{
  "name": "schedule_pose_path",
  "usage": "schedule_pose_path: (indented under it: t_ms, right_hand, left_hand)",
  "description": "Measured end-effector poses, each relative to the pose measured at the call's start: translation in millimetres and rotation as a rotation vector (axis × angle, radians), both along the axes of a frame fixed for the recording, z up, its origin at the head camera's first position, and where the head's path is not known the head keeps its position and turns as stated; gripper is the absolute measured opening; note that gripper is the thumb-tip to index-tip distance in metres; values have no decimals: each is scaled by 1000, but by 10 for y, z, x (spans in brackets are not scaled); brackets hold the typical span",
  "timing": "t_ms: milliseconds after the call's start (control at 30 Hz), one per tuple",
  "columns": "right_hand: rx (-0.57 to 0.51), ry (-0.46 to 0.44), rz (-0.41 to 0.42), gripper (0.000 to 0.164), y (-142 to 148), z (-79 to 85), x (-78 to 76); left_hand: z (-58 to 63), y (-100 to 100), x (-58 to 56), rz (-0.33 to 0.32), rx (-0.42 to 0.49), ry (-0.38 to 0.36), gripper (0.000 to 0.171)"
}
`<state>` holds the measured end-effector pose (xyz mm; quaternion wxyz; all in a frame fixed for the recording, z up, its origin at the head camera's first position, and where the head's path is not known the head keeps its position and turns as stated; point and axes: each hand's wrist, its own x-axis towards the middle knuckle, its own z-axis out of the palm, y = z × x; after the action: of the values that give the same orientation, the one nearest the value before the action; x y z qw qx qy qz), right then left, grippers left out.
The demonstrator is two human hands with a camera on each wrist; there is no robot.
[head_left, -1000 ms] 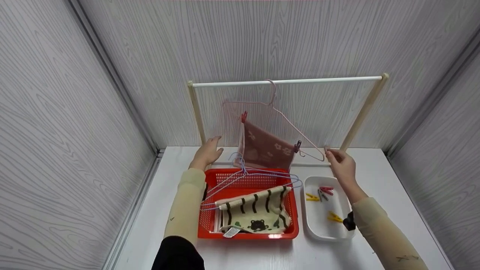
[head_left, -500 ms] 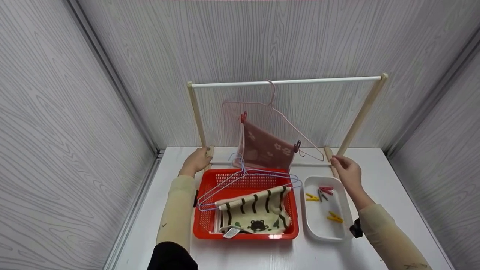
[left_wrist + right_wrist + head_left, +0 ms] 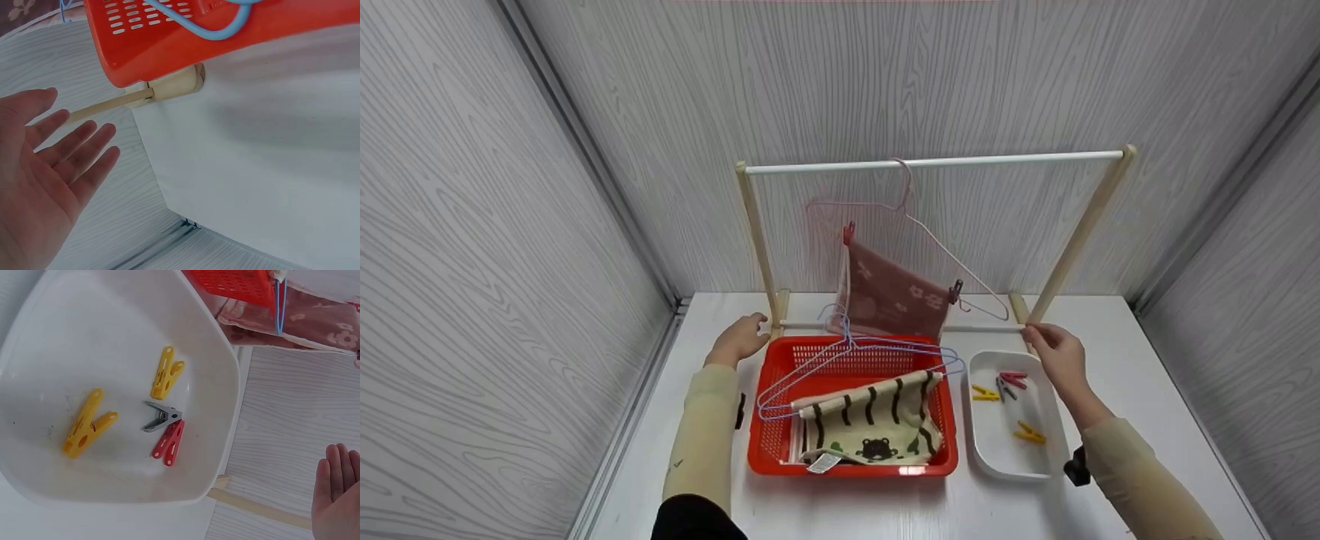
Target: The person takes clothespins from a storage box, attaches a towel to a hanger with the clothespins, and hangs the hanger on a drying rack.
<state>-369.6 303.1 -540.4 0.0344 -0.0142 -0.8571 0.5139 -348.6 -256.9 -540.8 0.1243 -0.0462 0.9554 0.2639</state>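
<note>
My left hand [image 3: 740, 339] is just left of the foot of the rack's left wooden post [image 3: 757, 240]; its fingers look spread and relaxed in the left wrist view. On the other side, my right hand [image 3: 1059, 354] has its fingertips right at the lower end of the right wooden post [image 3: 1080, 236]. The right wrist view shows its fingers straight and side by side. From the rack's white top bar [image 3: 1005, 159] hangs a pink hanger [image 3: 941, 244], sloping down to the right. A dusty-pink cloth [image 3: 896, 300] is clipped to it by a red clothespin [image 3: 849, 233] and a dark one.
In front of the rack stands a red basket [image 3: 855, 471] with a striped cream cloth [image 3: 877, 420] and blue hangers [image 3: 810, 371]. Right of it, a white tray [image 3: 994, 450] holds several clothespins, including a yellow one [image 3: 87, 424]. Grey walls enclose the table [image 3: 825, 510].
My left hand went to the left post's foot, then drew back to its left. Down the right post, my right hand came nearer and lower. The hanging cloth stays put.
</note>
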Motion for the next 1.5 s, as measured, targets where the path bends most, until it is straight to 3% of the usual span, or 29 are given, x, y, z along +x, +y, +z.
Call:
schedule_pose_path:
  t_ms: [333,600,833,1500]
  right_hand:
    - [1,-23,26,46,54,-96,50]
    - [13,-22,41,42,90,-163,52]
    - [14,-41,57,44,156,-211,85]
    - [-57,-201,33,48,144,-564,234]
  left_hand:
    - [-233,-95,148,7,29,-98,55]
    - [-268,-114,215,1,101,-152,55]
    - [-320,-124,222,9,146,-156,50]
    - [-358,-125,314,61,262,-174,49]
